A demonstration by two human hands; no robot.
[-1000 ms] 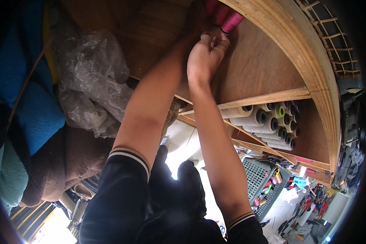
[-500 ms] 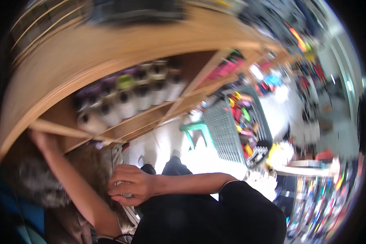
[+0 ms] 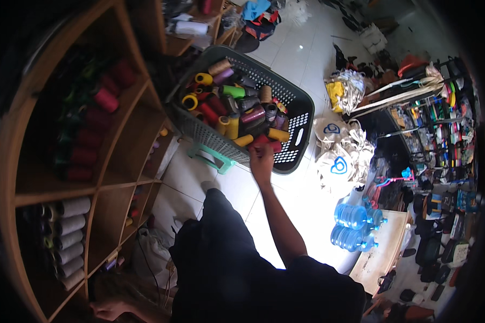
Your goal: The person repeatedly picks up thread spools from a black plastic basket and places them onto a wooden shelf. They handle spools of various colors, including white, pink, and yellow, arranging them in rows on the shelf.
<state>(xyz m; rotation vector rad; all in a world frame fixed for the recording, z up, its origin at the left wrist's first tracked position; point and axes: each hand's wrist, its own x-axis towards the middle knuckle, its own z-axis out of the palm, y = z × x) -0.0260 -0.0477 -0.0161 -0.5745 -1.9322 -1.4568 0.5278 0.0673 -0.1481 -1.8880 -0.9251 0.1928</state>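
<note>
My right hand (image 3: 261,164) reaches over the near rim of a dark grey-green plastic basket (image 3: 205,129). Its fingers are closed on a red thread spool (image 3: 274,146) at the edge of the pile. Around it in the basket lie several thread spools, among them a yellow spool (image 3: 232,127), a green spool (image 3: 232,91) and a maroon spool (image 3: 253,114). Low at the left, in shade, my left hand (image 3: 110,309) is curled beside the bottom of the wooden shelf (image 3: 94,188). What it holds, if anything, cannot be made out.
Grey cone spools (image 3: 70,240) and red spools (image 3: 106,99) fill shelf compartments at left. The basket stands on a green stool (image 3: 213,157). To the right are cream cloth bags (image 3: 342,156), blue water bottles (image 3: 350,216) and a crowded rack (image 3: 431,129).
The view has swung right, toward the basket. My right hand has gone from curled before my body out to the spools. My left hand now appears lower, beside the shelf.
</note>
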